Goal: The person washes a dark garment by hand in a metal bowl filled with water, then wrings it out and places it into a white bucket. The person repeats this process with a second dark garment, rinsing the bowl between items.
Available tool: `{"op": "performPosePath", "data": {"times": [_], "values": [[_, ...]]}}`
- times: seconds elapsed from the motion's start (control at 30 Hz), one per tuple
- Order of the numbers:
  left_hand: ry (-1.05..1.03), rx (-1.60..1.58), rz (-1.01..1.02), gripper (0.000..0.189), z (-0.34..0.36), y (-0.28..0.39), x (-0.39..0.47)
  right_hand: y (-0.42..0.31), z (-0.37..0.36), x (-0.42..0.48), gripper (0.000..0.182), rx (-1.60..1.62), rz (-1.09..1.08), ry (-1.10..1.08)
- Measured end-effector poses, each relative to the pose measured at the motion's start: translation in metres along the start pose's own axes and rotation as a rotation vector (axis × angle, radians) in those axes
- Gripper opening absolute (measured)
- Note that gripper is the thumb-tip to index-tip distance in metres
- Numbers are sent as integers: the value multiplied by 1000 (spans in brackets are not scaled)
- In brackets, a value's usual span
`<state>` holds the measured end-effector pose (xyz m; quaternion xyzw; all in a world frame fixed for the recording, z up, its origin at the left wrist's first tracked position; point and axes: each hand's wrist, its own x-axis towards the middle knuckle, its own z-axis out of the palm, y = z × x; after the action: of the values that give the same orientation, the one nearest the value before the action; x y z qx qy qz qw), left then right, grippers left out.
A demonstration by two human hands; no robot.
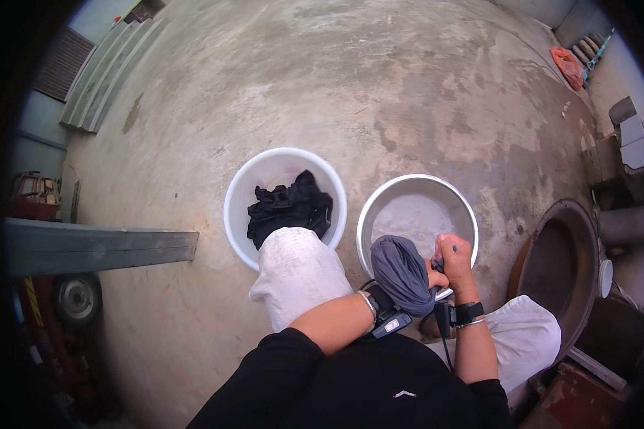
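A dark grey cloth (400, 271) is bunched over the near rim of a metal basin (366, 228). Both of my hands grip its twisted end. My right hand (456, 260) is closed around it in a fist on the right. Most of my left hand (436, 277) is hidden by the cloth; a few fingers show against my right hand. Inside the metal basin, a shallow layer of cloudy liquid seems to cover the bottom. To the left stands a white plastic tub (236, 187) holding crumpled black fabric (295, 206), partly hidden by my knee.
A large brown basin (579, 225) stands to my right beside a white container (605, 278). A grey post (102, 246) juts in from the left above a wheel (77, 298). Steps (112, 69) rise at the far left. An orange bag (567, 67) lies by the right wall.
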<state>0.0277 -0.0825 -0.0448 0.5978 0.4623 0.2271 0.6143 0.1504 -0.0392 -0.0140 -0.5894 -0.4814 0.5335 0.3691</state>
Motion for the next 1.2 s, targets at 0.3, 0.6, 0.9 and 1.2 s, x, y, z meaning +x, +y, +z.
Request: {"op": "performPosePath", "data": {"times": [0.3, 0.6, 0.9, 1.2], "values": [[37, 176, 73, 19, -1, -2, -10, 63, 10, 2, 28, -310, 60, 102], [72, 342, 316, 18, 20, -62, 0, 60, 17, -7, 30, -446, 115, 207], [128, 400, 143, 28, -35, -14, 6, 81, 6, 13, 45, 12, 292, 221], [410, -235, -312, 30, -222, 38, 34, 43, -18, 0, 27, 380, 478, 196]]}}
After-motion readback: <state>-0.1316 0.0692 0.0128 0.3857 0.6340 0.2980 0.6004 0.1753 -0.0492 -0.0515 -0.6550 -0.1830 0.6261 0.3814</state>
